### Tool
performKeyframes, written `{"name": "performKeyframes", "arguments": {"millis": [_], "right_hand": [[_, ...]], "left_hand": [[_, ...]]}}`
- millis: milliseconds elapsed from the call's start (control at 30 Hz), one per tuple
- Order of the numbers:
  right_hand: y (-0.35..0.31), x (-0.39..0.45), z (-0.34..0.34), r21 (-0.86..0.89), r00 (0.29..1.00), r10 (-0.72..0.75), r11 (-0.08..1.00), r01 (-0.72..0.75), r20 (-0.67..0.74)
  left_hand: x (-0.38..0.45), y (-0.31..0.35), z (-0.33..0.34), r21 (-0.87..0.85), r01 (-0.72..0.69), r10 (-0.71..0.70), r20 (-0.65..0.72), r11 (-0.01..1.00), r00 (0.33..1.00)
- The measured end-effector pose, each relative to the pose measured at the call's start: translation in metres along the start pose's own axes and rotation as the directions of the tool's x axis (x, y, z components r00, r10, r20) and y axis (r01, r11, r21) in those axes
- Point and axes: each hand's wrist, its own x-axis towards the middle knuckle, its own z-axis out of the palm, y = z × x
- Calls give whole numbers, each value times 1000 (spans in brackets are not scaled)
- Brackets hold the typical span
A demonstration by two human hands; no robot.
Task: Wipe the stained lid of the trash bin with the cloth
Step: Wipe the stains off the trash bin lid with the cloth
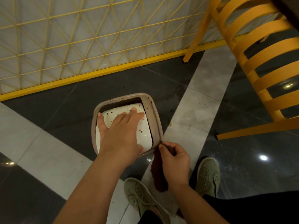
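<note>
A small trash bin with a beige rim stands on the floor below me. Its white swing lid is tilted inward and dotted with brown stains; brown spots also mark the rim. My left hand lies flat on the lid with fingers straight, pressing it down. My right hand pinches a dark brown cloth at the bin's near right corner; the cloth hangs down below the hand.
A yellow wire-mesh partition with a yellow base runs behind the bin. An orange slatted chair stands to the right. My two grey-green shoes are on the dark and light tiled floor just below the bin.
</note>
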Motion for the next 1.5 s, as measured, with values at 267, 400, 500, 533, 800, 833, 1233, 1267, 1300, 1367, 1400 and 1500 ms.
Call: {"name": "performKeyframes", "arguments": {"millis": [267, 400, 500, 533, 800, 833, 1233, 1267, 1300, 1367, 1400, 1500], "right_hand": [[-30, 29, 8, -39, 1000, -27, 999, 28, 12], [-8, 10, 1, -23, 999, -26, 999, 27, 39], [-5, 11, -8, -107, 994, -59, 992, 68, 93], [-9, 16, -9, -168, 990, -83, 981, 101, 112], [-71, 78, 19, -391, 955, -189, 880, 268, 229], [-76, 82, 23, -368, 959, -163, 897, 243, 233], [-43, 56, 5, -328, 969, 35, 943, 49, 245], [-39, 50, 3, -306, 976, 13, 951, 55, 216], [-36, 45, 0, -292, 982, -13, 954, 69, 188], [-36, 36, -6, -296, 985, -88, 946, 130, 152], [-36, 31, -9, -291, 980, -125, 942, 166, 155], [-37, 4, -14, -192, 951, -183, 953, 234, 248]], "left_hand": [[0, 4, 0, 12, 15, -15, -19, 1000, 1000], [1, 4, 0, 21, 13, -12, -23, 1000, 1000], [1, 4, -1, 23, 10, -9, -27, 1000, 1000], [1, 4, -1, 25, 10, -10, -22, 1000, 1000], [2, 7, -4, 38, 23, -23, -6, 999, 1000], [2, 7, -4, 43, 24, -23, -4, 999, 1000], [-19, 6, -6, 111, -45, 36, 82, 993, 996], [-21, 7, -6, 93, -41, 33, 86, 995, 996], [-22, 8, -6, 84, -38, 30, 86, 996, 996], [-24, 10, -5, 75, -29, 23, 74, 997, 997], [-24, 11, -4, 64, -21, 17, 63, 998, 998], [-22, 12, 0, 40, -4, 3, 26, 999, 1000]]}}
